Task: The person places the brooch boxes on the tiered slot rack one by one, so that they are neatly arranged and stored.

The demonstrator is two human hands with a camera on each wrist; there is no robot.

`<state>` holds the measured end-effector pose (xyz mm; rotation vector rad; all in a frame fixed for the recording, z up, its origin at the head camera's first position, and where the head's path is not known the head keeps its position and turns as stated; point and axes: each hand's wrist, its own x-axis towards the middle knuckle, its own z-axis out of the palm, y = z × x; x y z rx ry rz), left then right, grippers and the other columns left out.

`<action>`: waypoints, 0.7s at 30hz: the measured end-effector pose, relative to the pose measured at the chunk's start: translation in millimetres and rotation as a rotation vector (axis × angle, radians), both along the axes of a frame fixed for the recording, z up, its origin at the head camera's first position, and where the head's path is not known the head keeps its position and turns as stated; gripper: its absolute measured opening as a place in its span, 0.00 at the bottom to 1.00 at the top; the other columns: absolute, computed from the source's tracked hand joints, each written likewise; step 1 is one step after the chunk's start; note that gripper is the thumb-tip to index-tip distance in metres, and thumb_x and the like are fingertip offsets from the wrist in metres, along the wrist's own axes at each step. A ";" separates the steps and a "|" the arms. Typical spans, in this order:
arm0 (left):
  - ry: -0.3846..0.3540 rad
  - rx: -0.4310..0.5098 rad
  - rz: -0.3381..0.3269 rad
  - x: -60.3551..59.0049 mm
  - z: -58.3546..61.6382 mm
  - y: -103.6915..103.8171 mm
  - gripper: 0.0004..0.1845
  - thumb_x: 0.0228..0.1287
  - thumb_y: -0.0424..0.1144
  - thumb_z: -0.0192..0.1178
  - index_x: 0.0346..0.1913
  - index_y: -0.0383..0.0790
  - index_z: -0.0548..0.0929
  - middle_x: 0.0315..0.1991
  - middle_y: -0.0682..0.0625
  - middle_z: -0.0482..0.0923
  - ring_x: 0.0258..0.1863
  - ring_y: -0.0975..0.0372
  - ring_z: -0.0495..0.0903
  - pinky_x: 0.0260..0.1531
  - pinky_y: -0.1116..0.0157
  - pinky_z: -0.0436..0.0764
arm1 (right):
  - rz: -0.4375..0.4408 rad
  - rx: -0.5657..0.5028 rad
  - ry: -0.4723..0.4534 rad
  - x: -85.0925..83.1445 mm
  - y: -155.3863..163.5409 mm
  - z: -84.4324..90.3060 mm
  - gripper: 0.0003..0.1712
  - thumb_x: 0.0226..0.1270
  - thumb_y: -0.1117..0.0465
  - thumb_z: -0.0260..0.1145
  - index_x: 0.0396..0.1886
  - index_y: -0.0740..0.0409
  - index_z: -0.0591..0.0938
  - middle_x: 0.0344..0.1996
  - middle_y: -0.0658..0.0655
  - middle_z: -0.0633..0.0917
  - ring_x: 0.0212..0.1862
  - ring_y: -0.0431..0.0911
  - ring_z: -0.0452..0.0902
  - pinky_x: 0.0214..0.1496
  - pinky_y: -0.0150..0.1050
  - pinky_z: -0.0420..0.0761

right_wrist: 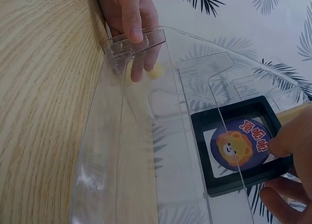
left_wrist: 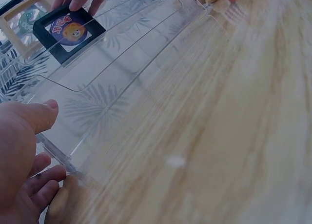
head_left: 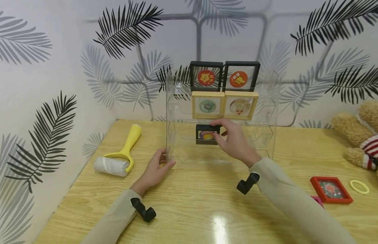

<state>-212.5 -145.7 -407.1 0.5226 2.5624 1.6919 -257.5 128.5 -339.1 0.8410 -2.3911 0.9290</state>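
Four frames already seated in the clear stand [head_left: 176,101]: two black ones [head_left: 206,76] on the top tier, two wooden ones [head_left: 208,105] on the middle tier. Fifth in progress: small black frame [head_left: 206,134] with a lion badge, on the lowest tier, left of centre, pinched at its right edge by right hand [head_left: 234,139], fingers curled round it. Not confirmed settled in the slot. Left hand [head_left: 155,167] clamped on the stand's lower left corner, thumb on top, fingers behind, steadying it on the desk [head_left: 192,210].

Probably left: red frame [head_left: 330,189] flat on the desk at right, something pink just beside it, mostly hidden by the sleeve.

Writing: red lettering above the lion on the badge, not legible. Other badges too small to read. No brands visible.
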 end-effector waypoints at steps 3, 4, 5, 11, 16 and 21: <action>-0.011 -0.001 0.004 0.4 0.8 0.3 0.25 0.65 0.34 0.54 0.60 0.24 0.60 0.58 0.29 0.63 0.57 0.42 0.67 0.59 0.48 0.67 | -0.021 -0.001 0.011 3.6 2.6 0.5 0.16 0.60 0.65 0.63 0.49 0.57 0.78 0.47 0.55 0.81 0.48 0.48 0.75 0.38 0.44 0.81; -0.013 -0.001 0.004 0.5 1.1 0.4 0.25 0.65 0.34 0.54 0.60 0.24 0.60 0.58 0.29 0.63 0.58 0.42 0.67 0.60 0.47 0.67 | -0.031 0.001 0.014 5.4 3.4 0.8 0.16 0.60 0.64 0.64 0.49 0.56 0.78 0.47 0.55 0.81 0.48 0.48 0.75 0.38 0.44 0.80; -0.015 -0.001 0.002 0.8 1.5 0.5 0.26 0.65 0.34 0.54 0.60 0.24 0.60 0.58 0.29 0.63 0.58 0.42 0.67 0.60 0.47 0.67 | -0.041 -0.002 0.015 7.4 4.0 1.1 0.16 0.60 0.63 0.64 0.49 0.55 0.78 0.48 0.54 0.80 0.50 0.48 0.74 0.39 0.44 0.80; -0.025 -0.002 -0.001 -1.1 -1.0 1.2 0.26 0.66 0.33 0.54 0.60 0.24 0.59 0.59 0.29 0.62 0.58 0.42 0.67 0.60 0.47 0.66 | -0.072 -0.044 0.043 18.7 10.5 -1.5 0.15 0.58 0.61 0.66 0.46 0.57 0.79 0.53 0.55 0.78 0.56 0.50 0.70 0.42 0.46 0.78; 0.002 -0.001 0.012 -15.3 -24.4 -2.5 0.27 0.65 0.37 0.56 0.61 0.27 0.60 0.58 0.32 0.64 0.58 0.45 0.68 0.60 0.49 0.67 | -0.077 -0.069 0.086 27.9 22.8 -5.2 0.11 0.57 0.64 0.67 0.41 0.57 0.79 0.50 0.55 0.79 0.53 0.49 0.72 0.40 0.46 0.78; 0.032 -0.014 0.022 -20.1 -33.0 -5.2 0.27 0.64 0.40 0.57 0.61 0.31 0.62 0.58 0.36 0.66 0.56 0.49 0.70 0.58 0.51 0.70 | -0.109 -0.053 0.130 38.8 40.0 -7.6 0.08 0.56 0.65 0.67 0.36 0.57 0.80 0.44 0.56 0.81 0.48 0.49 0.74 0.37 0.44 0.77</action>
